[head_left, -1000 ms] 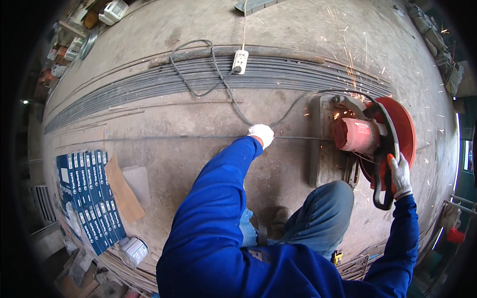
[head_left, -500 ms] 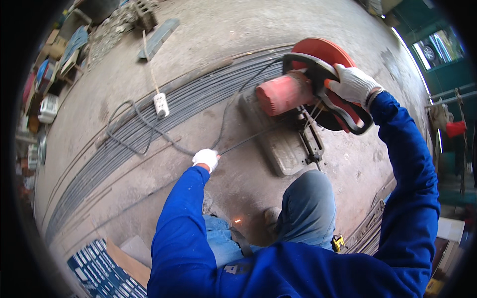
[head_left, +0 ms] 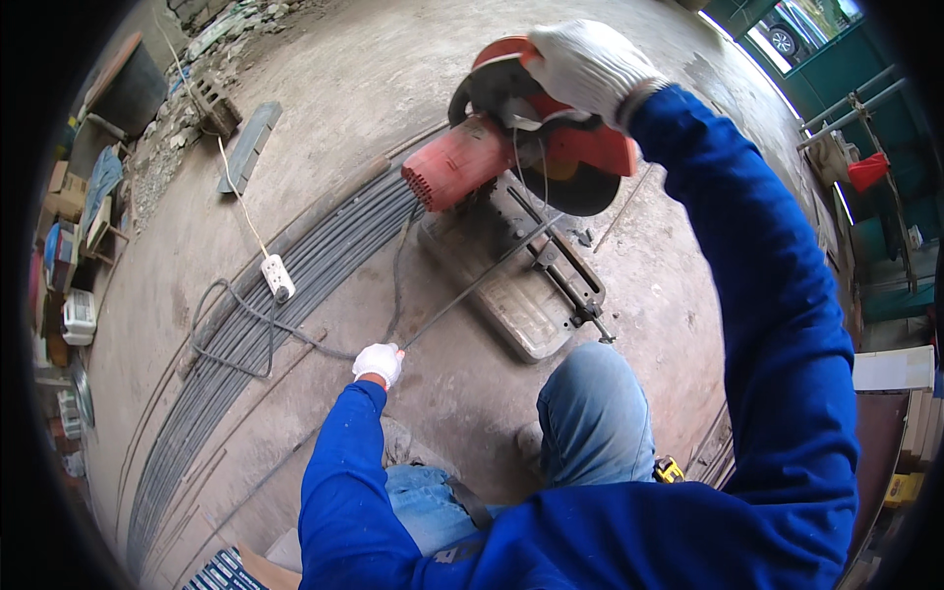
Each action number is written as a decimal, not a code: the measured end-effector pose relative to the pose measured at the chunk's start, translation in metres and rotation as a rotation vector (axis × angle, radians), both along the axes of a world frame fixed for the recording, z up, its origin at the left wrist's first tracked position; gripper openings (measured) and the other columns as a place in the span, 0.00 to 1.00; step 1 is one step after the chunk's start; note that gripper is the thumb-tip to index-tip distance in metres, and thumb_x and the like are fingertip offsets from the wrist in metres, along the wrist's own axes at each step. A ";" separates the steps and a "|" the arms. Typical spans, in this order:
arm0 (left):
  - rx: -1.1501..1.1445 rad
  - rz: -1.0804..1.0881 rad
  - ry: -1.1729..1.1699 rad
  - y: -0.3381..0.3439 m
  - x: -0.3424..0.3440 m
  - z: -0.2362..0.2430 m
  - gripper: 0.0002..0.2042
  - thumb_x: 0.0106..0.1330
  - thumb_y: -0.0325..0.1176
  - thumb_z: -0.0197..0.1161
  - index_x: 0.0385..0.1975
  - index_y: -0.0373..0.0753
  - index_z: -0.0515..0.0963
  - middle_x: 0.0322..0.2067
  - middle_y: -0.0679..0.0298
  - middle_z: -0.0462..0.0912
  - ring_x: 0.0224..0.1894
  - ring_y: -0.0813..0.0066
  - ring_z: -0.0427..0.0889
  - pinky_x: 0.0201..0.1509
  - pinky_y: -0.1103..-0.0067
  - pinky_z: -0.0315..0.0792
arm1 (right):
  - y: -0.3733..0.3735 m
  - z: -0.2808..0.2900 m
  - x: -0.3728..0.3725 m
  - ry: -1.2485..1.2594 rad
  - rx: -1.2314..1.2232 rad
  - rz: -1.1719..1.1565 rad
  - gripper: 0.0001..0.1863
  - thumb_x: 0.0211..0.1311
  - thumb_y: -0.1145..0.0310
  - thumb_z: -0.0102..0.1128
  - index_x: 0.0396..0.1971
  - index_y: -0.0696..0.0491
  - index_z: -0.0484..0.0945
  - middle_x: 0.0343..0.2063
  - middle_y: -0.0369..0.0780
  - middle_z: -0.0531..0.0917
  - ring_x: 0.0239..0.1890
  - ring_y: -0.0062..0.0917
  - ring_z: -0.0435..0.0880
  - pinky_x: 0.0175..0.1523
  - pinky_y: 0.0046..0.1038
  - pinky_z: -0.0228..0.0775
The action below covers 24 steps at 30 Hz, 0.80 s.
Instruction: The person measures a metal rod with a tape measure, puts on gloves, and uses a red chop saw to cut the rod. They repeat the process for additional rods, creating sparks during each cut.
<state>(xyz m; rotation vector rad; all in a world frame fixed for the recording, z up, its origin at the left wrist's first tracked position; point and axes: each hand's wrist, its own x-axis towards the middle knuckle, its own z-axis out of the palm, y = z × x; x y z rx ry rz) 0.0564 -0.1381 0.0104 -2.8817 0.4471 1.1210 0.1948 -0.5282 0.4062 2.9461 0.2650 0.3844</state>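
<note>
My right hand (head_left: 590,71), in a white knit glove, is closed on the handle of a red chop saw (head_left: 454,162). The saw's head is tilted up, and its dark cutting disc (head_left: 587,189) shows above the metal base (head_left: 532,329). Lower down and to the left, my gloved left hand (head_left: 379,364) is closed around a thin steel rod (head_left: 460,297). From that hand the rod runs up across the base to the saw's vise (head_left: 548,256). Its far end lies just under the disc.
Many long steel rods (head_left: 329,246) lie bundled on the floor to the left. A white power strip (head_left: 277,273) rests on them, with a grey cord looping from it. Farther off lie a grey metal channel (head_left: 250,147) and a hollow block (head_left: 214,106). A yellow tape measure (head_left: 668,469) sits by my right side.
My right hand has lifted the saw's head, so the vise and disc show more plainly. My left hand still grips the rod. The whole view has shifted.
</note>
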 end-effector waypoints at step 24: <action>-0.020 -0.080 0.003 0.000 0.006 0.002 0.19 0.73 0.50 0.52 0.40 0.42 0.82 0.39 0.48 0.86 0.45 0.44 0.84 0.50 0.55 0.76 | -0.181 -0.339 -0.168 0.077 1.727 -1.044 0.17 0.71 0.53 0.54 0.49 0.49 0.78 0.27 0.41 0.83 0.21 0.25 0.78 0.23 0.28 0.68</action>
